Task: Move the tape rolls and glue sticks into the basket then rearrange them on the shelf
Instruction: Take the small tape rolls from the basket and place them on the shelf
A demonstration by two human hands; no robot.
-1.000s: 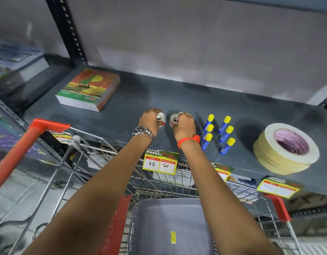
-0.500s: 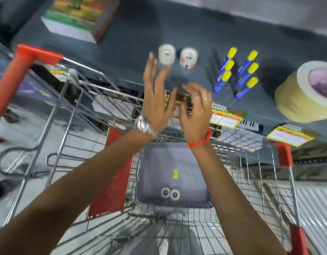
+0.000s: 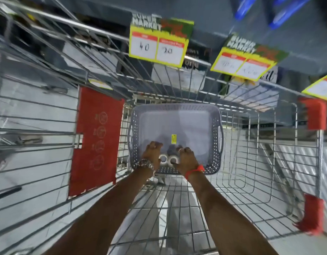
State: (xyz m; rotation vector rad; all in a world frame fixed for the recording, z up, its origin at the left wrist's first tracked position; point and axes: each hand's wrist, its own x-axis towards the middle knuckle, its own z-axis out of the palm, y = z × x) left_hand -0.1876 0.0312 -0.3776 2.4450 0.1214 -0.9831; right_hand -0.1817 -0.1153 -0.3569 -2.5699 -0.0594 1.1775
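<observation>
Two small white tape rolls [image 3: 163, 159] [image 3: 173, 160] lie side by side against the near wall of the grey perforated basket [image 3: 217, 116], which stands in the shopping cart. My left hand [image 3: 152, 153] is down in the basket touching the left roll, fingers curled. Beside the other roll, my right hand [image 3: 186, 159] is curled too. Both rolls' tops show fully between the hands; whether either hand grips its roll is unclear. Blue glue sticks [image 3: 284, 13] show blurred on the shelf at the top right.
The wire cart [image 3: 241, 190] surrounds the basket, with a red flap [image 3: 96, 140] at left and red corner caps [image 3: 316, 113] at right. Yellow price tags [image 3: 159, 43] hang from the shelf edge [image 3: 297, 57] above the cart's far end.
Both hands left the two rolls on the shelf and dropped into the basket, down to the two rolls there. My view tilted down from the shelf to the cart.
</observation>
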